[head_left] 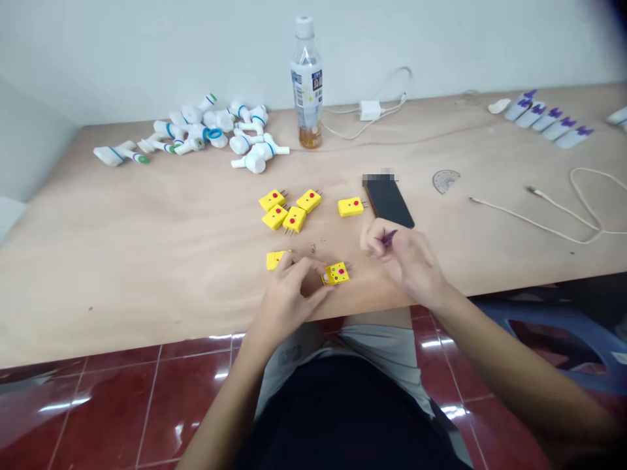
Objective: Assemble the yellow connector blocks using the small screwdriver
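My left hand (pixel 289 290) reaches over the table's near edge, thumb and forefinger closed about the left end of a yellow two-pin plug (pixel 337 273). That plug has a red dot, with part of its inside and a whitish piece showing at the left. Partly hidden behind my left fingers lies a yellow plug piece (pixel 276 260). My right hand (pixel 409 261) is raised to the right of the plug, its fingers curled round a slim dark purple object (pixel 390 237), mostly covered and blurred. Small brass-coloured screws (pixel 313 248) lie just beyond the plug.
Several yellow plugs (pixel 294 220) lie farther back, with one more yellow plug (pixel 351 207) beside a black phone (pixel 390 201). Behind stand a bottle (pixel 307 85), white jointed parts (pixel 255 156) and a charger (pixel 369 109). Rightward are a protractor (pixel 445 181), a cable (pixel 588 222) and purple-tipped containers (pixel 543 121).
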